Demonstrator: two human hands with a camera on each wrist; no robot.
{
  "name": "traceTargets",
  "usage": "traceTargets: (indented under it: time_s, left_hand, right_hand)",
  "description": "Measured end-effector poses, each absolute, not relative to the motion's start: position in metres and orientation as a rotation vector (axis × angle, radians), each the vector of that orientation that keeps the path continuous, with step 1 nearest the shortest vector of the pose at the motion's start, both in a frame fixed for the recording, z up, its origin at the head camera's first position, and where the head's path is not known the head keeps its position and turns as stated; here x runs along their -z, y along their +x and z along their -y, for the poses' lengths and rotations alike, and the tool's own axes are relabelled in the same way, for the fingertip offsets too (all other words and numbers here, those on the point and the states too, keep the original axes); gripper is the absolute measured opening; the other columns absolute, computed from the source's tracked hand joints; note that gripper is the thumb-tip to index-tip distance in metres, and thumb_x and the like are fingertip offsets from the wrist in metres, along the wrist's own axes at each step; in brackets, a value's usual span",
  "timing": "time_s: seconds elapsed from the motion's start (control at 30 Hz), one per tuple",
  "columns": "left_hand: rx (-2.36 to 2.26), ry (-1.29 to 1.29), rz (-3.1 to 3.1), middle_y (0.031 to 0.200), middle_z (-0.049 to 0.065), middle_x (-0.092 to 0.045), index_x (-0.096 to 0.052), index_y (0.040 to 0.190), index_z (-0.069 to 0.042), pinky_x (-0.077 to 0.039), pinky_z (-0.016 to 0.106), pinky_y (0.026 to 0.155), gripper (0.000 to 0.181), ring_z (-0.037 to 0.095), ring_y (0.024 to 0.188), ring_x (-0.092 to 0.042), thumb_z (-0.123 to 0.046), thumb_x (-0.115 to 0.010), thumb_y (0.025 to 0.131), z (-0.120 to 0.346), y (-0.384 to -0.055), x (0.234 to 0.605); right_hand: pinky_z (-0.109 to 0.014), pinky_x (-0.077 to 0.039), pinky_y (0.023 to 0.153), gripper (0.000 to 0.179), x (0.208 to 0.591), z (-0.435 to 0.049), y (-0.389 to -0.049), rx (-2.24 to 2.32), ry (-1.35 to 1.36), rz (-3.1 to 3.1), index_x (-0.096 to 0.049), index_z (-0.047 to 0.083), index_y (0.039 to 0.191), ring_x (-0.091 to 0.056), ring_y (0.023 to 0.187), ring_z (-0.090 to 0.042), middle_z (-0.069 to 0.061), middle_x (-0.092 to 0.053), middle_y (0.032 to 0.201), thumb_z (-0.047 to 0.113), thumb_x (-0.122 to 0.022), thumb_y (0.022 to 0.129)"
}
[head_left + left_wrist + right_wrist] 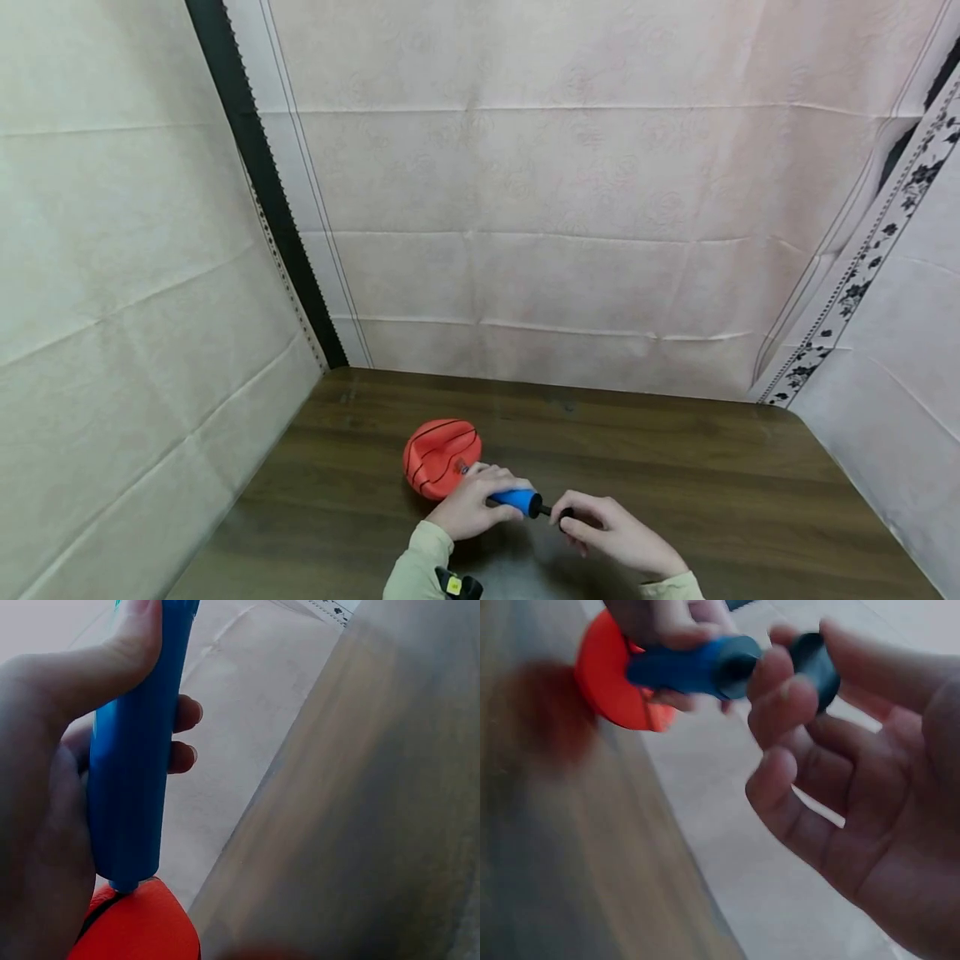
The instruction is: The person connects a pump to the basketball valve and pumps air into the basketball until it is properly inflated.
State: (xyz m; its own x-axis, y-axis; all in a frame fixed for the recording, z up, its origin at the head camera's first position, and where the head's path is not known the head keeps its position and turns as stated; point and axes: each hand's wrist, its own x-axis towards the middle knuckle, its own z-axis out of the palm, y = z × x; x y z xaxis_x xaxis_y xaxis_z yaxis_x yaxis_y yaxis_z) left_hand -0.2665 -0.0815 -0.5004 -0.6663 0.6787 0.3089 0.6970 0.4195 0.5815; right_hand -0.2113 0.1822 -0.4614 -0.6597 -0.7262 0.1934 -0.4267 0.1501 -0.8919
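Observation:
A blue hand pump point(516, 501) with black ends lies across the middle of the head view. My left hand point(482, 502) grips its barrel, thumb on one side and fingers round the other in the left wrist view. At the pump's far end sits a red ball point(441, 457) with black lines, its top dented and partly collapsed. In the left wrist view the pump's narrow tip meets the ball point(146, 930). My right hand point(617, 533) pinches the black round pump handle point(817, 673) between thumb and fingers; a short length of black rod shows between handle and barrel.
A brown wood-grain table point(712, 467) lies under the hands. Pale creased cloth point(562, 208) hangs behind it and at both sides, with a black strip point(262, 175) at the left corner. A dark band with a yellow patch point(454, 585) sits at the left wrist.

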Motion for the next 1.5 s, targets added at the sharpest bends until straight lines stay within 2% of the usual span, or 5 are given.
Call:
traceTargets:
  time_s: [0.17, 0.53, 0.93, 1.23, 1.5]
  left_hand:
    - [1.127, -1.215, 2.634, 0.113, -0.009, -0.066, -0.06, 0.128, -0.031, -0.038, 0.036, 0.097, 0.037, 0.008, 0.108, -0.055, -0.044, -0.059, 0.093, 0.084, -0.265, 0.5]
    - [1.216, -1.17, 2.674, 0.115, -0.007, -0.065, -0.059, 0.129, -0.033, -0.039, 0.039, 0.097, 0.038, 0.01, 0.11, -0.054, -0.043, -0.062, 0.092, 0.084, -0.266, 0.497]
    - [1.099, -1.178, 2.688, 0.112, -0.009, -0.066, -0.061, 0.128, -0.027, -0.038, 0.037, 0.097, 0.04, 0.007, 0.105, -0.056, -0.045, -0.061, 0.092, 0.079, -0.266, 0.498]
    - [1.155, -1.135, 2.713, 0.112, -0.006, -0.066, -0.061, 0.127, -0.029, -0.04, 0.034, 0.092, 0.039, 0.01, 0.106, -0.054, -0.042, -0.063, 0.091, 0.07, -0.261, 0.499]
    - [1.164, -1.116, 2.707, 0.113, -0.004, -0.066, -0.061, 0.128, -0.025, -0.04, 0.036, 0.095, 0.04, 0.011, 0.105, -0.055, -0.041, -0.063, 0.091, 0.064, -0.26, 0.5]
  right_hand:
    - [-0.033, -0.051, 0.055, 0.021, 0.454, -0.201, -0.209, 1.573, -1.185, -2.109, -0.058, 0.007, 0.111, -0.054, 0.06, -0.022, -0.019, -0.055, 0.078, 0.002, -0.04, 0.102]
    - [-0.028, -0.046, 0.046, 0.029, 0.447, -0.222, -0.201, 1.754, -1.263, -2.047, -0.059, 0.003, 0.102, -0.043, 0.05, -0.029, -0.02, -0.05, 0.066, -0.014, -0.036, 0.097]
    - [-0.026, -0.046, 0.047, 0.022, 0.451, -0.221, -0.204, 1.664, -1.214, -2.041, -0.058, 0.002, 0.099, -0.044, 0.051, -0.03, -0.024, -0.05, 0.065, -0.009, -0.039, 0.099]
    - [-0.04, -0.042, 0.044, 0.021, 0.456, -0.193, -0.21, 1.716, -1.056, -2.02, -0.053, -0.007, 0.099, -0.039, 0.052, -0.033, -0.025, -0.044, 0.068, 0.006, -0.037, 0.104]
    - [-0.033, -0.046, 0.044, 0.023, 0.465, -0.164, -0.214, 1.716, -1.026, -2.213, -0.051, -0.009, 0.098, -0.043, 0.048, -0.03, -0.027, -0.043, 0.067, 0.008, -0.037, 0.105]
